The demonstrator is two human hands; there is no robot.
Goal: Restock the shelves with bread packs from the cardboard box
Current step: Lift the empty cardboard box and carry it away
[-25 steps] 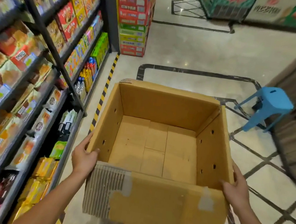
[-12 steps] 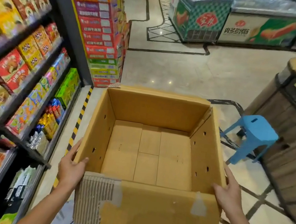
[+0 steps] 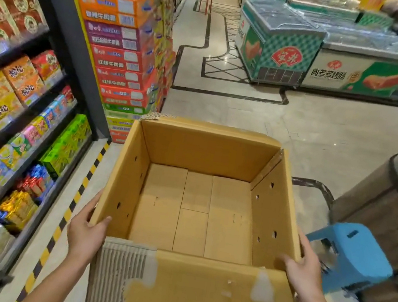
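- the shop was evenly and warmly lit from overhead, with no hard shadows.
- soft glare showed on the polished floor and on the glass lids of the freezers.
- the wide lens bent straight lines near the edges; the shelves on the left leaned and smeared.
- the cardboard box at centre was fairly sharp; the far right edge was blurred.

Cardboard box open-topped, brown, I see bare bottom panels, no packs inside. Small holes dot both side walls. Near wall torn at left corner, corrugation exposed, white tape scraps. Box held off floor, level. Shelves at left, fully stocked with colourful packs.
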